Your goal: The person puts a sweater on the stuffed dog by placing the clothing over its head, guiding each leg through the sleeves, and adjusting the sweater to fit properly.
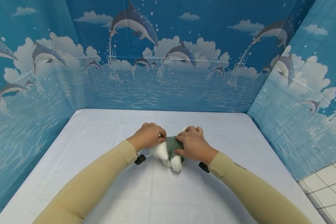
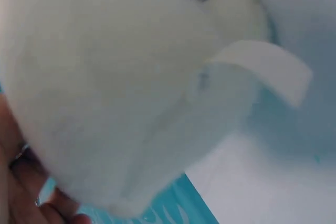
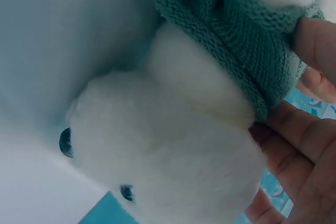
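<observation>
A white plush toy [image 1: 159, 151] in a green knitted sweater [image 1: 172, 147] lies on its side on the white table. In the head view my left hand [image 1: 149, 136] grips the toy near the sweater's left edge, fingers curled. My right hand [image 1: 194, 143] holds the other side, its thumb low on the sweater and its fingers over the top. The right wrist view shows the white fluffy head [image 3: 173, 145] with small dark round parts, and fingers at the sweater's edge. A white fabric tag [image 2: 268, 69] sticks out from the toy's body in the left wrist view.
The white-covered table [image 1: 168, 199] spreads around the toy on all sides. A blue dolphin-print curtain [image 1: 168, 90] hangs behind it and along both sides. White tile-patterned surface [image 1: 324, 193] shows at the lower right.
</observation>
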Demonstrator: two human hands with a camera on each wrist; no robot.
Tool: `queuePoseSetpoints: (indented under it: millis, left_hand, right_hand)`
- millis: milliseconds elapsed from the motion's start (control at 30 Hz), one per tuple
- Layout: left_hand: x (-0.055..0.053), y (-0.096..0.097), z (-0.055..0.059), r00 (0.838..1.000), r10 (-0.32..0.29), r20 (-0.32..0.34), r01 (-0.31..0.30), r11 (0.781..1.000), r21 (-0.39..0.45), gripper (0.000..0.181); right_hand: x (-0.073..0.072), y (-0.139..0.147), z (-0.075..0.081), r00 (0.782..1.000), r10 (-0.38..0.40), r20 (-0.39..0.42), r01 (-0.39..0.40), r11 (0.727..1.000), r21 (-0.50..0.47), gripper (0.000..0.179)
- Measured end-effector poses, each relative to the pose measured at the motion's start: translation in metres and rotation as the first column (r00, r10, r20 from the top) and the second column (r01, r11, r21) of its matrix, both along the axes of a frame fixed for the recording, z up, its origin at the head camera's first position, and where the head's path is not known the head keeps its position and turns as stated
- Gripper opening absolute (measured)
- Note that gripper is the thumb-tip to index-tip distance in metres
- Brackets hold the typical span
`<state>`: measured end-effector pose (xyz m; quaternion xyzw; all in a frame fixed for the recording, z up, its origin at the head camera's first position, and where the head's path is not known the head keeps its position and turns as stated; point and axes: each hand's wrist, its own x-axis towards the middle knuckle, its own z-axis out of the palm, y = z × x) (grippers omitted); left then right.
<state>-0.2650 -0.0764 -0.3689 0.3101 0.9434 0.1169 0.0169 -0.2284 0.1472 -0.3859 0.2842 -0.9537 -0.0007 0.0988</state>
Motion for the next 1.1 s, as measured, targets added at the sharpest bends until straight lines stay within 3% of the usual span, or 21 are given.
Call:
queuePoseSetpoints:
  millis: [200, 400, 567, 767, 1000, 1100]
  left_hand:
    - [0.0, -0.012, -0.008, 0.995, -0.061, -0.078, 0.064, 0.997, 0.042, 0.007]
    - [-0.003, -0.023, -0.015, 0.995, -0.099, -0.015, 0.1, 0.984, 0.146, 0.006]
    - [0.0, -0.018, -0.017, 1.0, -0.006, 0.028, 0.0, 0.978, 0.207, 0.017]
    - [0.008, -0.002, -0.013, 0.99, 0.131, 0.056, -0.138, 0.98, 0.147, 0.033]
    - [0.013, -0.003, -0.007, 0.97, 0.18, 0.161, -0.199, 0.974, 0.111, 0.023]
    - [0.012, -0.006, -0.007, 0.97, 0.168, 0.175, -0.191, 0.974, 0.122, 0.024]
  right_hand:
    - [0.002, 0.0, 0.0, 1.0, -0.013, -0.006, 0.013, 1.0, 0.01, 0.047]
    - [0.004, 0.0, 0.0, 1.0, -0.022, 0.007, 0.022, 1.0, 0.014, 0.047]
    - [0.004, -0.001, 0.0, 1.0, -0.019, -0.004, 0.019, 1.0, 0.015, 0.048]
    - [0.005, -0.002, 0.0, 1.0, -0.017, -0.026, 0.017, 1.0, 0.006, 0.048]
    - [0.004, 0.0, -0.002, 1.0, -0.009, -0.026, 0.008, 1.0, -0.01, 0.048]
    - [0.003, 0.003, -0.001, 1.0, 0.017, 0.012, -0.016, 0.997, -0.081, 0.049]
